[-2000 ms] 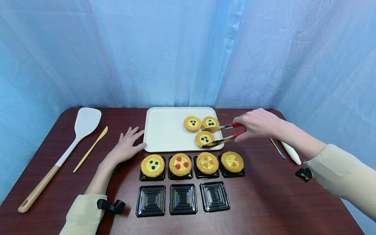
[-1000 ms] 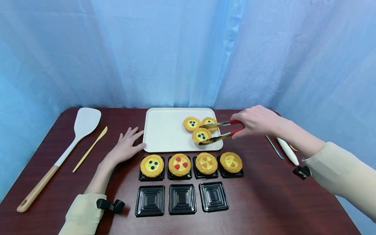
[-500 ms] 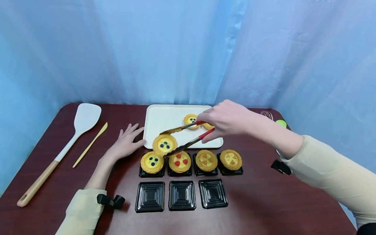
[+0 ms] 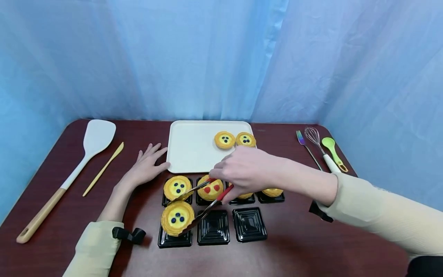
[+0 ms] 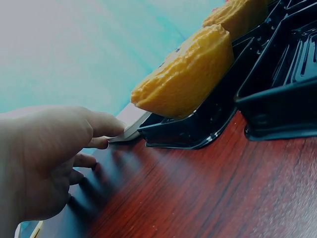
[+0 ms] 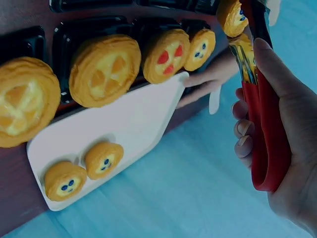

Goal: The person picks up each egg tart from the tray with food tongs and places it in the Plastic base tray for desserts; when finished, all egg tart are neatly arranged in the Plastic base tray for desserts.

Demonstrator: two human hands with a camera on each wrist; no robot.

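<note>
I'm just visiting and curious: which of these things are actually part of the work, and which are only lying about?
In use: tongs, blueberry tart, black cups, white tray, right hand.

Lying about: spatula, wooden knife, fork, whisk, green spoon.

Dark red-brown wood-grain table [image 4: 304, 238], rounded far corners. Pale blue creased curtain [image 4: 207, 57] hangs behind it from 9 through 12 to 3 o'clock, closing off the room. Even, soft light, faint shadows.
</note>
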